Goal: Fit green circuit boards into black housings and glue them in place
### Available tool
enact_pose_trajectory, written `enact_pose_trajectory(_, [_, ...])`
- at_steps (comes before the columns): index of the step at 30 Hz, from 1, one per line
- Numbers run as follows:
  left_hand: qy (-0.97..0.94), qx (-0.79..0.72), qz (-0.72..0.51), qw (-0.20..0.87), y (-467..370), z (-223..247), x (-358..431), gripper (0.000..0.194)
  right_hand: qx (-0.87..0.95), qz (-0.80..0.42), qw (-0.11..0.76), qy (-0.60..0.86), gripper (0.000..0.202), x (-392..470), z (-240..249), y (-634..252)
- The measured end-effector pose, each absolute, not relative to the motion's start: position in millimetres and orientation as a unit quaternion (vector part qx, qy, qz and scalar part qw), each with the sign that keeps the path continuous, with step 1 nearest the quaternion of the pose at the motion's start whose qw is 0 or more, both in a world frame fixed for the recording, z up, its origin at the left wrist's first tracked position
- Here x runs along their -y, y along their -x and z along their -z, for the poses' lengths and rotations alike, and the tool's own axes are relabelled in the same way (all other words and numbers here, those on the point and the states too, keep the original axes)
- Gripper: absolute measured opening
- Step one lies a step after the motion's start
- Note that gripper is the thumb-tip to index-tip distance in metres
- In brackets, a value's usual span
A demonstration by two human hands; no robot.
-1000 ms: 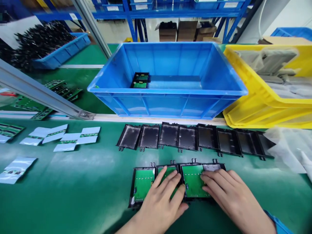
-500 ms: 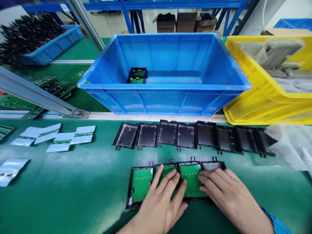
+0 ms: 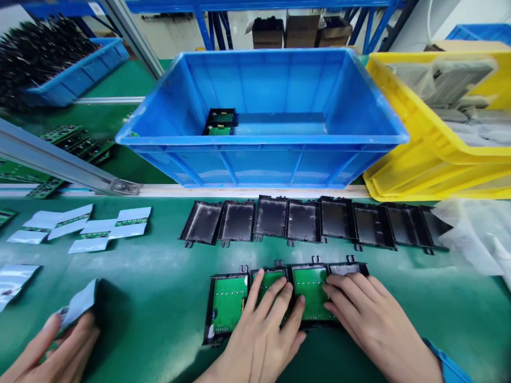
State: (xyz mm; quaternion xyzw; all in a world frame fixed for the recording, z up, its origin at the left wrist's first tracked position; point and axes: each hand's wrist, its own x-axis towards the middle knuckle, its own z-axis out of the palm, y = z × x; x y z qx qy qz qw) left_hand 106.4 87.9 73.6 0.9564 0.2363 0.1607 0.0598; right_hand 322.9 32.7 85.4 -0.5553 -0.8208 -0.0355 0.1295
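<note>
My left hand [image 3: 265, 324] lies spread over the second black case of a front row, fingertips on its green board [image 3: 271, 279] and near the case edges. My right hand [image 3: 365, 319] has its fingers together and bent, gripping the right edge of the third green board [image 3: 309, 287]. A fourth black case [image 3: 346, 269], with a grey inside, is partly hidden behind that hand. At the row's left end another green board [image 3: 229, 300] sits in its case, uncovered by hands.
Another person's hand [image 3: 59, 346] holds a pale packet [image 3: 82, 303] at lower left. Several empty black cases [image 3: 304, 219] line up behind my hands. Beyond stand a blue bin [image 3: 255, 162] and a yellow bin [image 3: 431, 173]. Pale packets [image 3: 131, 221] lie left, clear plastic [image 3: 475, 234] right.
The other person's hand has come in at lower left with a pale packet. The view has shifted slightly. My two hands stay on the same boards.
</note>
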Motion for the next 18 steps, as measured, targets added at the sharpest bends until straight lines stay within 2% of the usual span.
enact_pose_trajectory(7, [-0.956, -0.238, -0.170, 0.035, -108, -72, -86, 0.031, 0.822, 0.055, 0.103, 0.558, 0.043, -33, -81, -319])
enact_pose_trajectory(18, [-0.970, -0.191, -0.150, 0.029, -116, -72, -92, 0.033, 0.814, 0.074, 0.087, 0.570, 0.035, -34, -80, -309])
